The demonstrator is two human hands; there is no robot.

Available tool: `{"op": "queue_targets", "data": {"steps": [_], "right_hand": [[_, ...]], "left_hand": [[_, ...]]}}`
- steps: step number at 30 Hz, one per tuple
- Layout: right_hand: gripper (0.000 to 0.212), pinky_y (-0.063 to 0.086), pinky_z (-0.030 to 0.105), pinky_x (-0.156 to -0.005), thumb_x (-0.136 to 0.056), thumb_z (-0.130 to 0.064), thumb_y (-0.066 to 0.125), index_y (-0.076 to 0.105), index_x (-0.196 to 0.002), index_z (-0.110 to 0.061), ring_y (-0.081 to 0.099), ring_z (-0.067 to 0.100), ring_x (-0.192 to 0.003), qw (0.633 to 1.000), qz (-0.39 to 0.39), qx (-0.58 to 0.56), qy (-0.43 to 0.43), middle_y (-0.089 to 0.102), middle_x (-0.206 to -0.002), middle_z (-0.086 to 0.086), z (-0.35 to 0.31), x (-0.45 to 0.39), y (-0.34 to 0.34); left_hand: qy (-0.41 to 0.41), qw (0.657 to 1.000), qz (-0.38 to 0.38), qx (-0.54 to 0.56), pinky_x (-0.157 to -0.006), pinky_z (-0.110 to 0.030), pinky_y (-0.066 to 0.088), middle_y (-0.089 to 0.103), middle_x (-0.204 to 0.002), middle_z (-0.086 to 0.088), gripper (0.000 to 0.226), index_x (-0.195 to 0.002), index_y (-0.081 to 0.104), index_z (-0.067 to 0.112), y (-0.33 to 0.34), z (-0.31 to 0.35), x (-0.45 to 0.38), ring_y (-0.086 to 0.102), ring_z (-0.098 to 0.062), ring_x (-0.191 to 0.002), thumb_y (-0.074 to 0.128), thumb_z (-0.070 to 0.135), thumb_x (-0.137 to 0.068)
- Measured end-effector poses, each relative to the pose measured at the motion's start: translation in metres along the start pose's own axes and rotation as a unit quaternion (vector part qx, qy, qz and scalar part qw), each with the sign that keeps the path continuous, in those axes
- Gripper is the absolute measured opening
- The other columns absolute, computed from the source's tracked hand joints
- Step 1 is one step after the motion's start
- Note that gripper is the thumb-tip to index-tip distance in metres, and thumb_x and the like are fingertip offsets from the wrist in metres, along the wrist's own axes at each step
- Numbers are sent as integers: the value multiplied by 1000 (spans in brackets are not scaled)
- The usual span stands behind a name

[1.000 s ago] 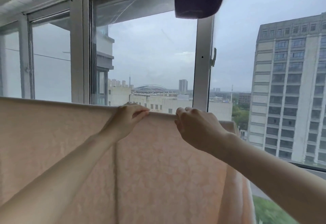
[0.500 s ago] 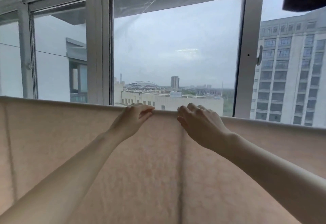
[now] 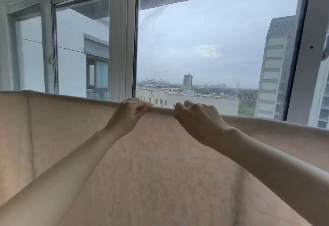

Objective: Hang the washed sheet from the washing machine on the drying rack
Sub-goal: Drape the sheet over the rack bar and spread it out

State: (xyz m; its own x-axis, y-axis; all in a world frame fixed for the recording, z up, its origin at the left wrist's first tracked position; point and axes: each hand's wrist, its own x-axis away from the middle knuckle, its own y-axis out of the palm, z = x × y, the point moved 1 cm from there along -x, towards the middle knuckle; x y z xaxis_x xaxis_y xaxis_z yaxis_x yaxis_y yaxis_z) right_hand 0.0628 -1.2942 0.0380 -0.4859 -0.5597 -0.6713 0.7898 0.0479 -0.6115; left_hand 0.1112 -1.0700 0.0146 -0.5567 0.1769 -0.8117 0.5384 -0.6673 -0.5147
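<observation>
At the far left we see the peach patterned sheet point(image 3: 71, 136) already draped over a straight top line, with 1 vertical crease near its left edge; the rack's bar itself is hidden under the fold, so we judge its place only from that line. Moving right, our left hand point(image 3: 130, 112) sits on the top fold, fingers curled over the far side and thumb on the near side, pinching the cloth at the ridge. Just beside it, with a small gap between, our right hand point(image 3: 197, 119) grips the same ridge, knuckles up and fingers hooked over the fold. Past it the sheet runs on to the right edge of the view, sloping slightly down. Behind everything stands the window frame point(image 3: 122, 38), with city buildings beyond the glass. We judge the hanging to be nearly done: the sheet is on the rack, and the step in hand is spreading and evening it along the bar. The next move likely calls for drawing the 2 hands apart along the ridge, pulling the cloth flat without dragging it off 1 side.
</observation>
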Motion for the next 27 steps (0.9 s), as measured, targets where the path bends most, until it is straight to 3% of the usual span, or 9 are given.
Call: {"op": "queue_targets", "data": {"steps": [9, 15, 17, 20, 23, 27], "right_hand": [[18, 34, 31, -54, -96, -18, 49, 46, -114, -18, 64, 24, -77, 1000, -4, -15, -17, 57, -93, 2, -55, -65, 37], [20, 34, 31, -54, -96, -18, 48, 48, -116, -15, 65, 25, -78, 1000, -3, -10, -5, 57, -96, 3, -91, -101, 55], [14, 34, 31, -54, -98, -21, 45, 48, -110, -15, 63, 24, -77, 1000, -3, -12, -2, 55, -93, 1, -108, -116, 60], [12, 35, 30, -55, -99, -24, 40, 49, -102, -16, 61, 24, -76, 1000, 5, -16, 15, 55, -91, 1, -134, -141, 67], [17, 38, 31, -57, -99, -26, 39, 51, -101, -15, 62, 24, -76, 999, 13, -24, 36, 58, -92, 2, -163, -167, 75], [19, 42, 31, -59, -100, -29, 41, 54, -104, -15, 63, 21, -78, 999, 11, -29, 42, 59, -94, 1, -195, -196, 85]], "left_hand": [[3, 999, 27, -28, -89, -32, 40, 65, -101, 13, 48, -111, 69, 24, -28, -71, 3, 52, -1, -92, 45, 58, -88], [-7, 1000, 24, -15, -93, -39, 45, 67, -106, 10, 52, -113, 68, 23, -64, -139, 6, 57, -11, -102, 49, 61, -83], [-6, 1000, 21, -3, -93, -36, 47, 67, -104, 12, 46, -113, 68, 23, -80, -163, 6, 59, -10, -103, 58, 57, -84], [6, 999, 9, 33, -91, -20, 48, 66, -100, 15, 28, -108, 69, 23, -100, -189, 3, 62, -2, -98, 67, 32, -82], [29, 999, 4, 25, -86, -8, 45, 70, -95, 9, 20, -100, 74, 16, -120, -218, -4, 64, -1, -93, 72, 18, -80], [31, 999, -18, 34, -87, -20, 51, 72, -92, 2, 12, -93, 74, 13, -140, -253, -13, 67, -10, -90, 72, 12, -81]]}}
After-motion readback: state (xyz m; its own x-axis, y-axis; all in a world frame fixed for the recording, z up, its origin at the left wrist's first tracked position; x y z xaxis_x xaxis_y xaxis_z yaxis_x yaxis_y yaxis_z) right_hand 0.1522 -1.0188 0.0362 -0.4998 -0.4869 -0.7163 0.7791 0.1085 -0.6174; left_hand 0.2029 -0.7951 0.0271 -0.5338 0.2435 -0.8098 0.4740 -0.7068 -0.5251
